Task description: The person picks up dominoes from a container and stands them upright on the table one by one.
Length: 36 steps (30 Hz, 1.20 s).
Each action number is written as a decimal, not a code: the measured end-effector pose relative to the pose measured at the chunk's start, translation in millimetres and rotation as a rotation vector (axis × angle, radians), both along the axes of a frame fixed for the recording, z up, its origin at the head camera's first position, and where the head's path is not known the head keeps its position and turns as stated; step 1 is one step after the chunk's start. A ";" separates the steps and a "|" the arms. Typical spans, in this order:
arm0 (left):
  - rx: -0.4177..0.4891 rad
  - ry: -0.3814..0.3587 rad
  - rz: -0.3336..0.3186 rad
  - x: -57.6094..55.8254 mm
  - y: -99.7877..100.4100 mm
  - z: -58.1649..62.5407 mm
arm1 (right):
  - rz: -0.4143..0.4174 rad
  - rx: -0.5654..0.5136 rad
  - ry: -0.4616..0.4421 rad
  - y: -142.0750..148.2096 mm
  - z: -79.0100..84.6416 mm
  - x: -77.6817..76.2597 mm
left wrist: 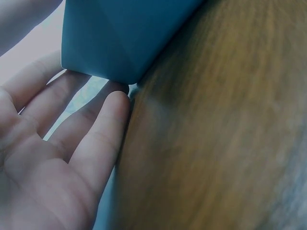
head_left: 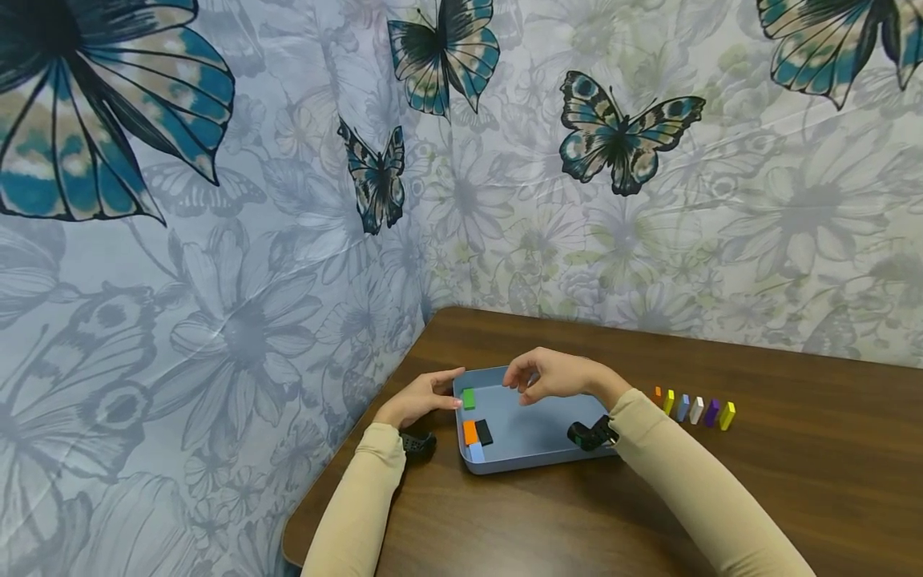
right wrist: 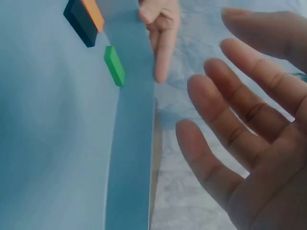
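You see a plain grey-blue tray [head_left: 537, 425] bearing a green block [head_left: 469, 398], an orange block [head_left: 470, 433], a black block [head_left: 484, 433] and a pale blue block [head_left: 476, 453]. Row of blocks [head_left: 696, 410], left to right: orange, yellow, blue, white, purple, yellow. Your sleeves [head_left: 359, 497] are plain cream; your wrist cameras [head_left: 591, 433], black. Tabletop [head_left: 808, 449]: brown, streaked wood grain. Wall covering [head_left: 490, 248]: pale grey florals, with butterflies [head_left: 626, 136] in teal, beige and black.

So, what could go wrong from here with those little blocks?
The right sleeve looks close to the row of standing blocks, so a careless swing back might topple some. The left hand is at the edge of the tray; a push there could slide it and perhaps shift the green block inside.
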<state>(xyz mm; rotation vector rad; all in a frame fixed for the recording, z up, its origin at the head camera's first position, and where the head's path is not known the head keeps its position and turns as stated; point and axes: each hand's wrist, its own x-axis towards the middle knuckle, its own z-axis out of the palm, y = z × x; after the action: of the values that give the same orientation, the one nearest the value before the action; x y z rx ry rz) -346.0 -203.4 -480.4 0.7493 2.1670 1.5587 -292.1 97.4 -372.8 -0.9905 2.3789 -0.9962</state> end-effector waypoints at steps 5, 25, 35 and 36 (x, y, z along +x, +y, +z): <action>0.006 -0.001 0.005 -1.7 -0.9 -0.6 | 0.060 0.048 -0.030 -19.2 -5.8 -11.6; 0.004 -0.001 0.001 -2.1 -3.0 -0.6 | 0.143 0.261 -0.110 -59.0 -36.4 -40.6; 0.010 -0.004 0.004 -2.8 -1.0 -0.3 | 0.156 0.308 -0.134 -62.0 -44.4 -44.2; 0.010 -0.004 0.003 -2.6 -0.8 -0.2 | 0.157 0.310 -0.130 -62.1 -44.9 -44.2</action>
<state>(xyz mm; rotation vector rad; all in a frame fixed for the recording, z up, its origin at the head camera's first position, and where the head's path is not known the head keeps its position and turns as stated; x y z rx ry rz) -348.7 -204.2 -480.6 0.7461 2.1602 1.5726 -336.3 35.3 -417.7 -0.9461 2.2217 -0.5930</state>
